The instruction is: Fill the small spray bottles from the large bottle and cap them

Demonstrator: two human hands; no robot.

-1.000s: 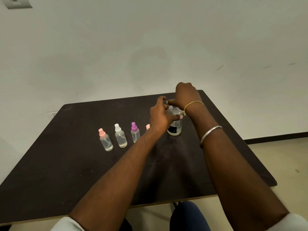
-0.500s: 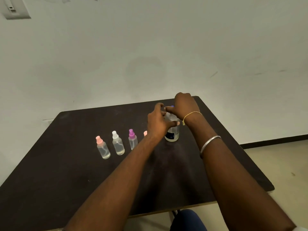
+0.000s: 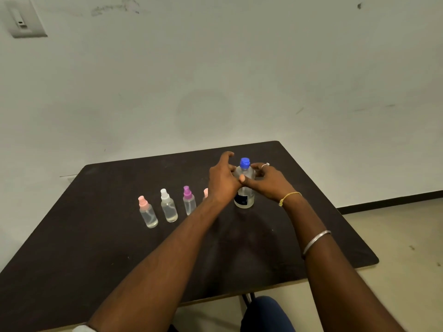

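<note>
Well back on the dark table [image 3: 100, 255], toward its right side, stands the large bottle [image 3: 244, 196], upright and clear, with a dark label low on its front. Its blue cap [image 3: 245, 162] is on and shows above both hands.

The left hand [image 3: 221, 182] holds the bottle at the shoulder. Its thumb lies flat across the front of the clear wall and its fingers curve round the left and far side. The forefinger is lifted and hooked above the others, apart from the cap.

The right hand [image 3: 269, 180] sits against the bottle's right side, below the cap, with its fingers curled inward toward the neck. Whether they grip the bottle or only lie beside it cannot be told. A ring [image 3: 265, 165] shows on one finger, a yellow thread [image 3: 288, 197] on the wrist and a silver bangle [image 3: 316, 242] further up the forearm.

To the left of the large bottle a row of small spray bottles stands upright, each capped and apart from its neighbour: a pink-topped bottle [image 3: 148, 214], a white-topped bottle [image 3: 169, 209] and a purple-topped bottle [image 3: 189, 202]. A fourth pink top [image 3: 205, 192] peeps out from behind the left wrist, the rest of it hidden.

A pale wall rises behind the table, with a switch plate [image 3: 24, 19] at the upper left.
</note>
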